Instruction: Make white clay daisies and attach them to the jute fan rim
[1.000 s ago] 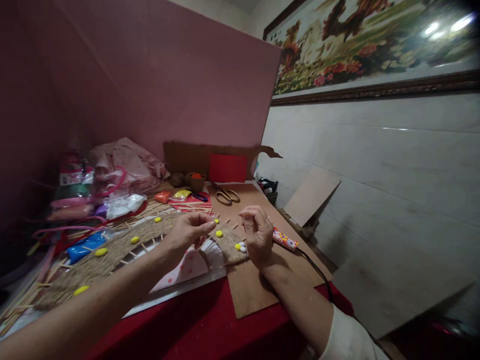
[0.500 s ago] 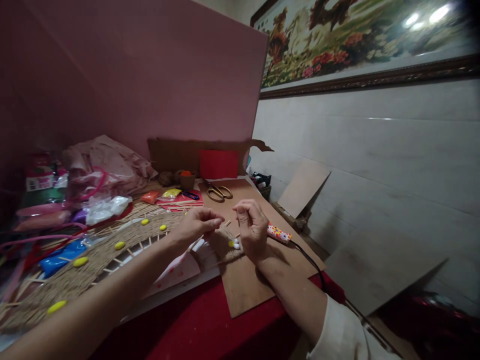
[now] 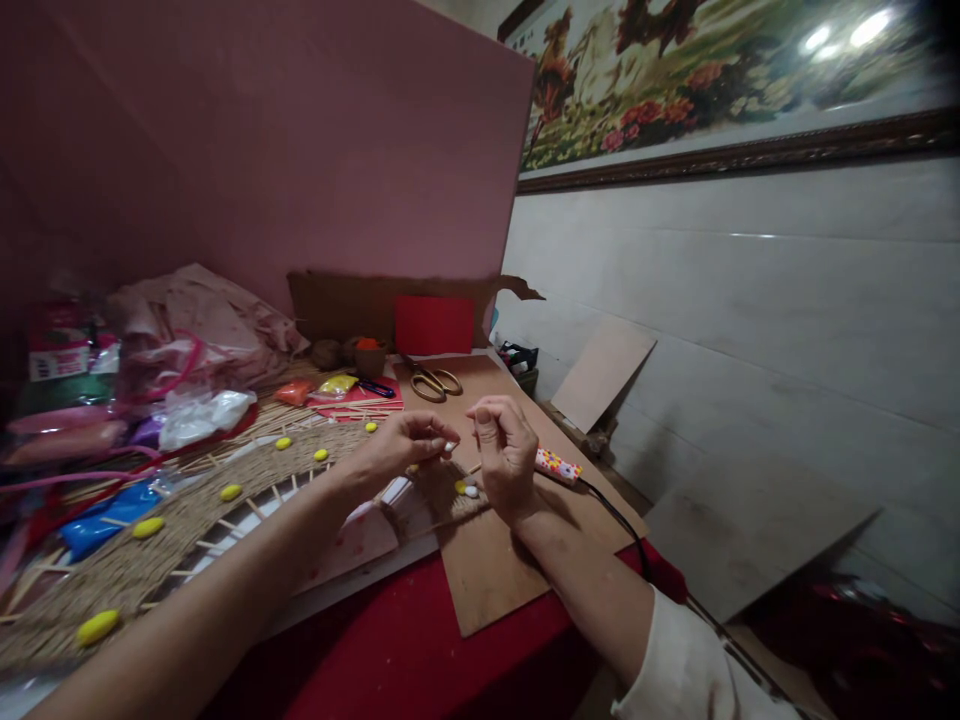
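Observation:
My left hand (image 3: pixel 409 447) is closed in a pinch above the woven twine band (image 3: pixel 184 515), with a small white piece (image 3: pixel 449 447) at its fingertips. Just to its right, my right hand (image 3: pixel 506 455) is curled with thumb and forefinger together; whatever they may hold is too small to make out. The hands are close but apart. Thin sticks poke out along the curved band, and several yellow oval pieces (image 3: pixel 231 492) dot it. Under my right hand, a yellow piece and a white oval piece (image 3: pixel 471 491) lie side by side on the band's end.
Scissors with gold handles (image 3: pixel 435 383) lie on a brown board (image 3: pixel 487 590). A dotted-handled tool (image 3: pixel 557 465) with a black cord rests right of my right hand. Bags of coloured clay-like material, including a blue one (image 3: pixel 112 522), crowd the left. A red card (image 3: pixel 433 325) stands behind.
My left hand has turned slightly, and the white piece at its fingertips now shows. The right hand stays almost in place. The view has shifted a little.

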`<state>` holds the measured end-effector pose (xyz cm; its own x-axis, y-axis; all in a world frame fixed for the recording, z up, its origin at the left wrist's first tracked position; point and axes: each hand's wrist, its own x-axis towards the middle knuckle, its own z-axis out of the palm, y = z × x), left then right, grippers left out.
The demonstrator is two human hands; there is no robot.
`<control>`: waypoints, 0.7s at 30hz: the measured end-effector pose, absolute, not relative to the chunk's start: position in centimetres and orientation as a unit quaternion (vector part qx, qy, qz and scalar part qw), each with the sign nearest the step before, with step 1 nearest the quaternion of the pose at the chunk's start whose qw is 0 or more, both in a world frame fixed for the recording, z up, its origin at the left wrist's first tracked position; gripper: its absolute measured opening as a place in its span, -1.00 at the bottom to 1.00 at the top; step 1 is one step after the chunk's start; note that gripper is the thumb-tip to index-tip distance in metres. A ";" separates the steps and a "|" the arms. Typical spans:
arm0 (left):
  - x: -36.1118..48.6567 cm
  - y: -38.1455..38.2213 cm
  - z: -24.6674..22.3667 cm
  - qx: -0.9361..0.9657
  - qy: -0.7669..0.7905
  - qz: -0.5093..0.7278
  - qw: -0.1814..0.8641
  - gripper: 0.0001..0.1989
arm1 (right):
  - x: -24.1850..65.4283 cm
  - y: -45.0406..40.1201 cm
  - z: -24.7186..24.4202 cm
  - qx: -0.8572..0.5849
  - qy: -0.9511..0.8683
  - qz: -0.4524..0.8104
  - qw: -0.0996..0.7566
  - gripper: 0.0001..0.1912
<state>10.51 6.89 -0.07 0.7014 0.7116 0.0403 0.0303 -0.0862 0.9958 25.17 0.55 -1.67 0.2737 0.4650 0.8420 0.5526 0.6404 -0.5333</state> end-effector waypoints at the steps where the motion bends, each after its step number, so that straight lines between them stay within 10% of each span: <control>1: 10.4 6.9 -0.1 0.679 0.268 0.279 0.624 -0.82 | 25.2 0.6 -1.7 -0.423 -0.601 -0.028 0.678 -0.79; 21: 11.1 6.8 -0.2 0.763 0.321 0.247 0.504 -0.89 | 25.2 0.6 -1.6 -0.422 -0.600 -0.038 0.679 -0.79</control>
